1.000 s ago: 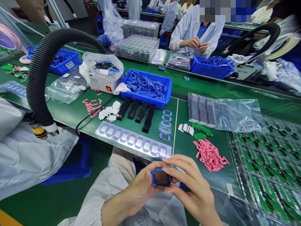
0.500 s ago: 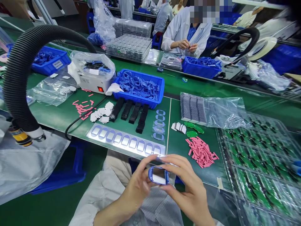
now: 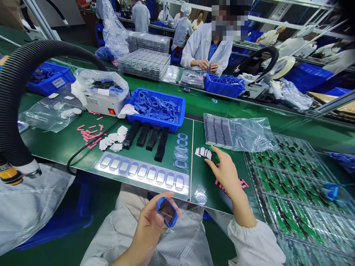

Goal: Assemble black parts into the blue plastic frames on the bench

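Note:
My left hand (image 3: 151, 218) holds a small blue frame (image 3: 167, 212) with a dark screen, tilted, above my lap. Out over the green table, my right hand (image 3: 223, 168) has its thumb and index finger apart beside a few white rectangular pieces (image 3: 203, 152). Nothing shows between those fingertips. Green boards lie partly behind the index finger. Pink strips (image 3: 244, 183) are partly hidden under the hand and wrist. Left of the white pieces stands a column of blue oval rings (image 3: 181, 149). A sheet of oval pieces (image 3: 142, 171) lies along the table's front edge.
A blue bin (image 3: 181, 114) of blue parts stands behind black straps (image 3: 161, 146). Clear trays of green boards (image 3: 291, 184) fill the right side. A black hose (image 3: 11, 88) arches at the left. Across the table, a person (image 3: 206, 48) works with both hands.
My right hand has left the blue frame and moved up and right to the white pieces. A small clear film now lies near the table's front edge. The view has shifted slightly.

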Available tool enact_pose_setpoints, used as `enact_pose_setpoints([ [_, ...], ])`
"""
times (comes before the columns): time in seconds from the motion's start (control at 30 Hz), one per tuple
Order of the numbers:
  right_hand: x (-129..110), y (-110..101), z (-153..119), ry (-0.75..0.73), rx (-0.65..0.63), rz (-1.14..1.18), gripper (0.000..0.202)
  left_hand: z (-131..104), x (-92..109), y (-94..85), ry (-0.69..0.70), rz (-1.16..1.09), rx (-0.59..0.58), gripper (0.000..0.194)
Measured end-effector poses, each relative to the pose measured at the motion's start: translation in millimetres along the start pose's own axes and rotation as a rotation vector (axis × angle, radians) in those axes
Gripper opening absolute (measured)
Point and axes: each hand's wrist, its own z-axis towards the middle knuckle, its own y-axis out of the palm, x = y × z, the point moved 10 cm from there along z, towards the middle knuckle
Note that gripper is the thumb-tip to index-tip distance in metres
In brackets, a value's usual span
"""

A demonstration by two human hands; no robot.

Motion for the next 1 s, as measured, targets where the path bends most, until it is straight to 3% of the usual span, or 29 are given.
enact_pose_setpoints([
  [0.1, 7.1, 13.7, 5.4, -0.021, -0.06, -0.052, 0.04, -3.0, -2.7, 2.9, -0.021, 0.015, -0.04, 0.045],
  [0.23, 3.3, 0.7, -6.3, 0.038, 0.024, -0.032, 0.038, -2.7, -8.1, 4.9, -0.074, 0.04, -0.108, 0.047],
  [0.4, 5.7, -6.5, -22.3, 0.108, 0.009, -0.161, 0.031, -0.6, -15.9, 3.4, -0.175, 0.01, -0.101, 0.05],
  [0.5, 6.1, -13.1, -24.6, 0.02, 0.04, -0.164, 0.043, -1.3, -19.1, 5.5, -0.214, 0.003, -0.111, 0.049],
  [0.63, 10.1, -5.8, -23.6, -0.137, -0.08, -0.15, 0.045, -2.5, -21.2, 6.5, -0.241, -0.017, -0.103, 0.05],
  [0.8, 22.4, -1.7, -19.3, -0.031, -0.128, -0.267, 0.041, -3.3, -23.1, 4.1, -0.238, -0.006, -0.08, 0.049],
  [1.0, 3.3, -6.5, -22.8, 0.049, -0.084, -0.037, 0.036, -3.9, -23.8, 7.3, -0.232, 0.047, -0.138, 0.049],
])
